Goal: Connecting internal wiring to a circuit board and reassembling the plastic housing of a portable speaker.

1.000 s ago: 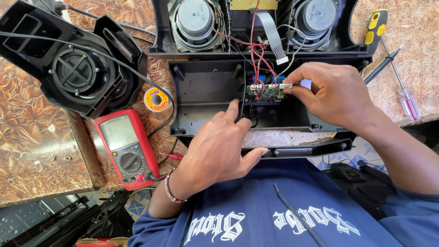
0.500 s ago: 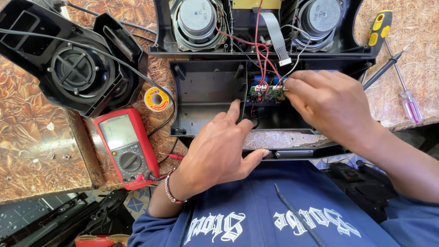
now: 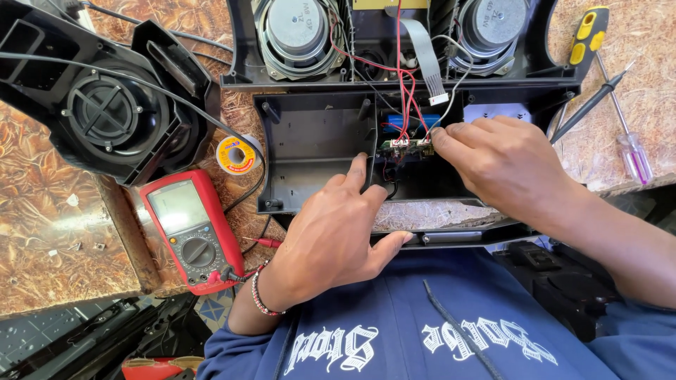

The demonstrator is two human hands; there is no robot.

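I am leaning over the opened speaker housing (image 3: 310,148) that is lying on the desk (image 3: 42,232), and my hands are working close together inside it. My right hand (image 3: 503,158) is pinching its fingertips on the right end of the small green circuit board (image 3: 405,148), which is sitting in the middle of the housing just below the blue cylindrical part (image 3: 412,121). Red wires (image 3: 403,77) are running down from the upper section to that board, and a grey ribbon cable (image 3: 424,56) is hanging beside them. My left hand (image 3: 338,232) is resting on the housing with its forefinger pointing up along the black divider, just left of the board; its fingers are loosely spread and are gripping nothing. Two round speaker cones (image 3: 296,32) are showing at the top. To my left a red multimeter (image 3: 190,229) is lying near a yellow spool of solder (image 3: 236,155) and a black speaker shell (image 3: 105,91). On the right a yellow-handled screwdriver (image 3: 588,35) and a clear-handled one (image 3: 634,155) are lying on the desk, well apart from my hands
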